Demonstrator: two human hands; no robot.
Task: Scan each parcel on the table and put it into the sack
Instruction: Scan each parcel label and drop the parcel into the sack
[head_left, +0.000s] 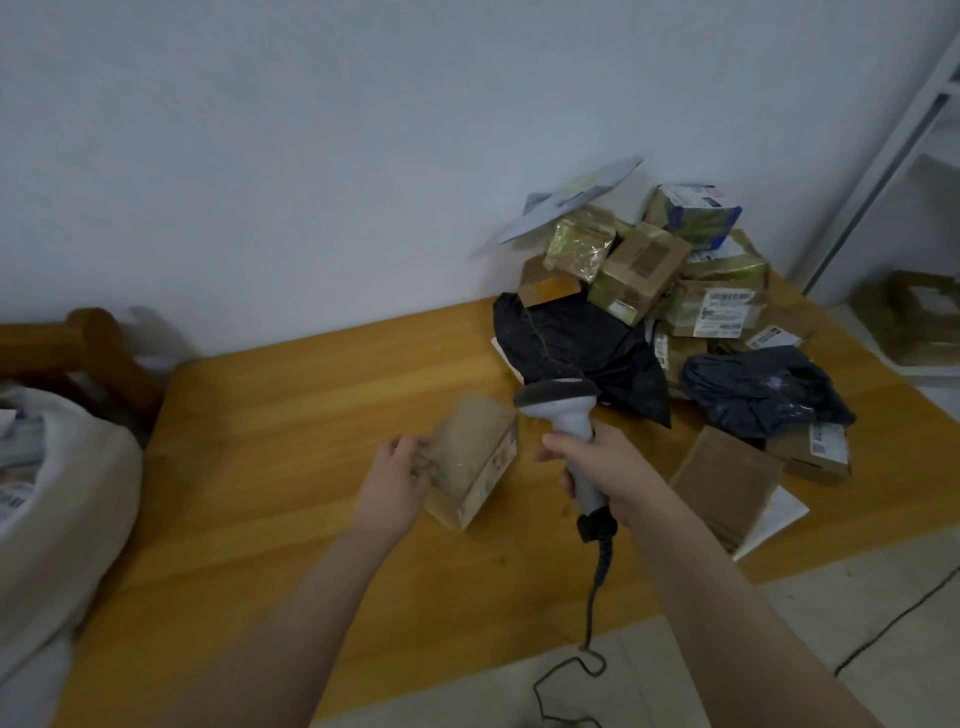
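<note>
Wooden table (291, 415) against white wall (311, 156); parcel pile (649, 270) far right, sack (62, 493) left. Left hand (395, 478) grips box (475, 467) (outline smeared); right hand (608, 467) clamped round scanner (561, 400).

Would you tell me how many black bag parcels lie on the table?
2: one black bag behind the scanner, a second black bag to its right; more may hide beneath the boxes.

Wooden table (291, 415) bears piled parcels (654, 291).
</note>
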